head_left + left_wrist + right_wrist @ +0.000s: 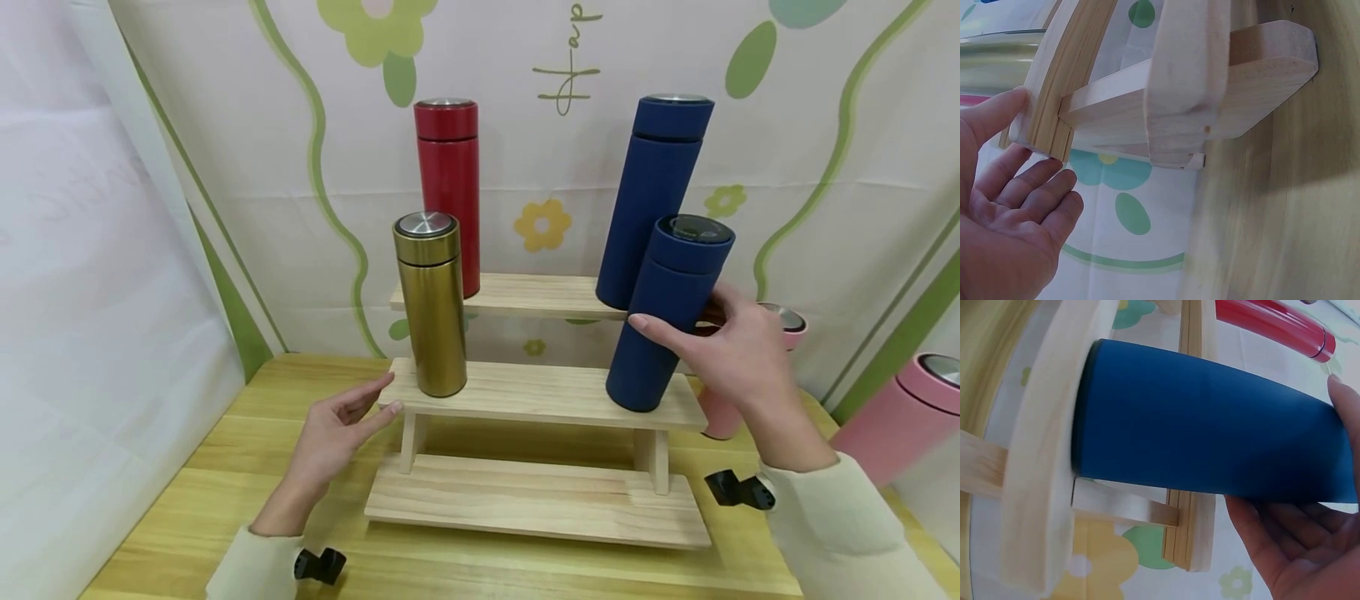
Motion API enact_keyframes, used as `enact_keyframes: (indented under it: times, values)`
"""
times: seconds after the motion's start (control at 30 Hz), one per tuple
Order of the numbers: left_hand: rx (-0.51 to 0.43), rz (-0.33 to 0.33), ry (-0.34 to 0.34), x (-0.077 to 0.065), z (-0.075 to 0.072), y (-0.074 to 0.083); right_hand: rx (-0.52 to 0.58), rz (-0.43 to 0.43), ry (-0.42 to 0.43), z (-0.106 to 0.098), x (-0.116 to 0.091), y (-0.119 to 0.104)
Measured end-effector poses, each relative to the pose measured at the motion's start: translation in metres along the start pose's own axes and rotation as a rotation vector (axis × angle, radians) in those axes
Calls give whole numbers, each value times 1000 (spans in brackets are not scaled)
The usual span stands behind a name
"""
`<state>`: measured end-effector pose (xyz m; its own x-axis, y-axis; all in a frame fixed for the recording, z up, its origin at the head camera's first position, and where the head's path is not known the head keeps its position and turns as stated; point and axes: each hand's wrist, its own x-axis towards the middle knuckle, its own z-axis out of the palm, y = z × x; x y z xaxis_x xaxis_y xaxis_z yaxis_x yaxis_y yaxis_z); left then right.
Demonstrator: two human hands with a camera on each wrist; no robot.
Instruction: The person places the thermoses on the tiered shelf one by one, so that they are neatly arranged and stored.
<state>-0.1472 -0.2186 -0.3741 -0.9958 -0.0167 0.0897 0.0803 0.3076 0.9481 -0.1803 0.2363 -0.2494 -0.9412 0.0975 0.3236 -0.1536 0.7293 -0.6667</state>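
Note:
My right hand (738,354) grips the front blue thermos flask (669,304), thumb across its front and fingers round its far side. The flask's base meets the right part of the middle shelf (536,390) of a wooden tiered stand. With fingertips at that shelf's left end, my left hand (330,437) touches its edge, fingers loose; the left wrist view shows the thumb against the wood (1047,94). A gold thermos flask (431,308) stands upright on the same shelf. Behind, on the top shelf (540,293), are a red flask (453,192) and another blue flask (656,196).
The stand's lowest board (525,504) lies near the front of the wooden table (277,400). To the right are a pink flask (722,417), partly hidden by my hand, and a larger pink one (900,417). A patterned cloth (555,158) hangs behind.

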Motion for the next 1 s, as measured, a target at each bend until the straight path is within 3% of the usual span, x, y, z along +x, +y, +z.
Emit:
enact_keyframes:
  times: [0.2, 0.43, 0.6, 1.0]
  values:
    - [1, 4, 6, 0, 0, -1, 92, -4, 20, 3, -10, 12]
    - [-4, 0, 6, 0, 1, -1, 211, -34, 125, 8, -28, 27]
    - [-12, -1, 8, 1, 2, -1, 292, 1, 168, 10, -41, 38]
    - [-16, 1, 13, 0, 2, -1, 313, 94, 184, 13, -55, 67]
